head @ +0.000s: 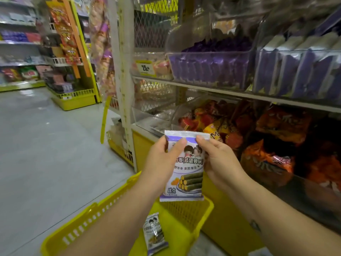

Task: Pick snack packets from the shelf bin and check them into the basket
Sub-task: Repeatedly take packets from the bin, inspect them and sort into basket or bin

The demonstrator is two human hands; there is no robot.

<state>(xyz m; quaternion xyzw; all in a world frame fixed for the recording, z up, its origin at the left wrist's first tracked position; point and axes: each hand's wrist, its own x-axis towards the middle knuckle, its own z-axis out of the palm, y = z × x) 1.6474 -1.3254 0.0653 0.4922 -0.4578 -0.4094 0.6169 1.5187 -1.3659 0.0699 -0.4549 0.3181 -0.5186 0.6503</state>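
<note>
A purple and white snack packet [186,174] with seaweed rolls pictured on it hangs upright above the yellow basket [88,220]. My left hand [162,159] pinches its upper left edge and my right hand [219,159] pinches its upper right edge. A second packet of the same kind [155,235] lies inside the basket. On the upper shelf at the right stands a clear bin [212,69] holding several purple packets.
More purple and white packs [299,71] fill the bin to the right. Orange and red snack bags [267,137] crowd the lower shelf. A yellow shelf base [144,146] runs along the floor. Grey aisle floor [46,145] opens to the left, with a yellow display rack [73,97] beyond.
</note>
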